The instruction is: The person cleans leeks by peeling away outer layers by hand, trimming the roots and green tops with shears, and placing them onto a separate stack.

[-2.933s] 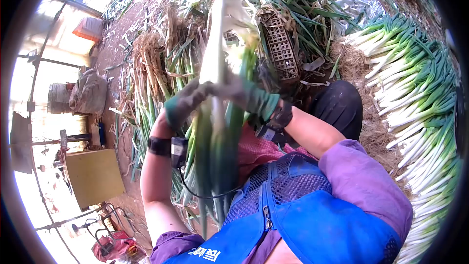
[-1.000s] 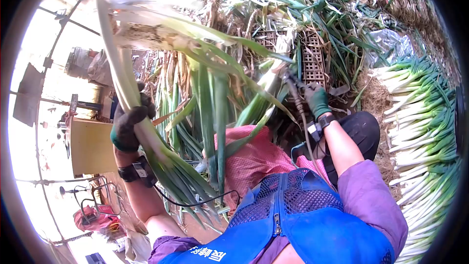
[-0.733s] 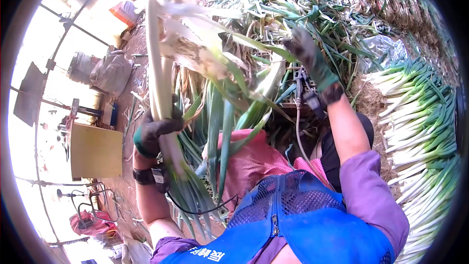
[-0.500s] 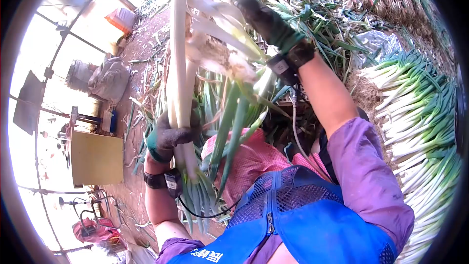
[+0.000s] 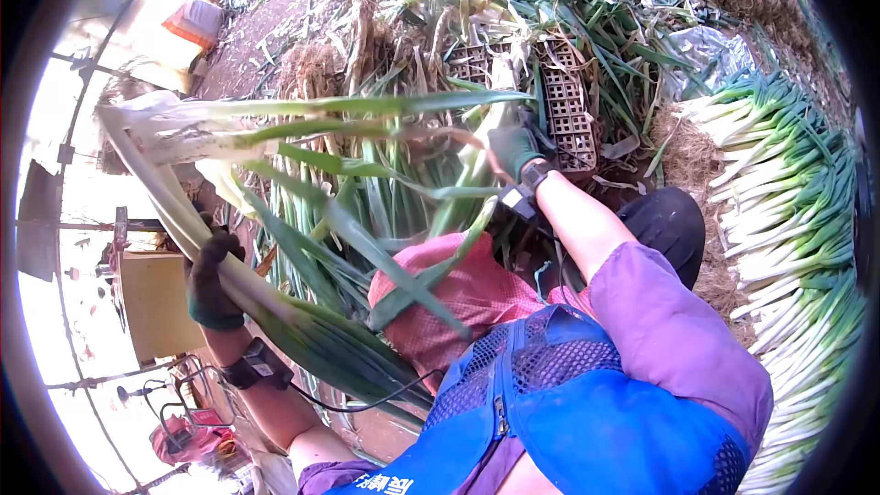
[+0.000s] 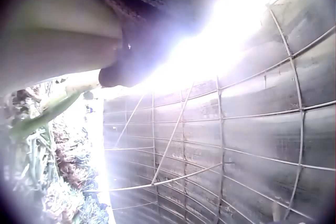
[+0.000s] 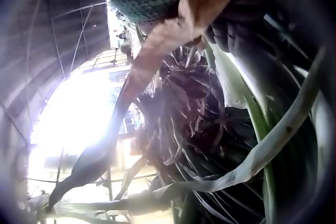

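Leeks [image 5: 254, 291] have swung out sideways in the curled fingers of the left hand [image 5: 214, 282] while the right hand [image 5: 514, 147] has drawn back beside the crate [image 5: 570, 115], apparently parting loose leaves [image 5: 344, 105], though whether it pinches any I can't tell.

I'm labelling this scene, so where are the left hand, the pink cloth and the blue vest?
Left hand [image 5: 214, 284]: head view, middle of the dark glove.
Pink cloth [image 5: 495, 288]: head view, bare checked part.
Blue vest [image 5: 596, 422]: head view, lower front.
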`<action>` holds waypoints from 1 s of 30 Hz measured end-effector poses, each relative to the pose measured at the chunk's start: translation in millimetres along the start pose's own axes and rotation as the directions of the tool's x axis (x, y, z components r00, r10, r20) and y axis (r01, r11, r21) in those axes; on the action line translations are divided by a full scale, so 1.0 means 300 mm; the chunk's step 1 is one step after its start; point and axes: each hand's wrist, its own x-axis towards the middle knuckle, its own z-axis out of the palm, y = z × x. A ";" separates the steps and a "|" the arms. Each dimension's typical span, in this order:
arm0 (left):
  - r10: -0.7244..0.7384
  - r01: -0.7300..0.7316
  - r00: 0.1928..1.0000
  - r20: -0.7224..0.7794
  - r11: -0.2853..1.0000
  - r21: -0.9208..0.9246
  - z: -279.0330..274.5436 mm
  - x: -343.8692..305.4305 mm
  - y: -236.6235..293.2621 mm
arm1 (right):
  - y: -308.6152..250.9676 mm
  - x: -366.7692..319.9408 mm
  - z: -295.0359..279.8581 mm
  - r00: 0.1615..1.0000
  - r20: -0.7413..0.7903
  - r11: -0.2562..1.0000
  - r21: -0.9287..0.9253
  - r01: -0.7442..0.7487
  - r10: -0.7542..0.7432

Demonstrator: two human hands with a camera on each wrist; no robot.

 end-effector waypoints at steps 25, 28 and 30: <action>-0.129 0.118 0.902 0.411 0.992 0.052 0.400 0.097 -0.017 | -0.145 0.068 -0.330 0.986 0.021 -0.620 0.780 0.089 0.168; -0.047 0.037 0.904 0.425 0.999 0.030 0.486 0.090 0.071 | -0.212 0.054 -0.478 0.983 -0.052 -0.792 0.586 0.172 0.175; -0.009 -0.006 0.900 0.436 0.999 0.035 0.545 0.070 0.125 | -0.200 0.051 -0.500 0.989 -0.107 -0.752 0.643 0.147 0.102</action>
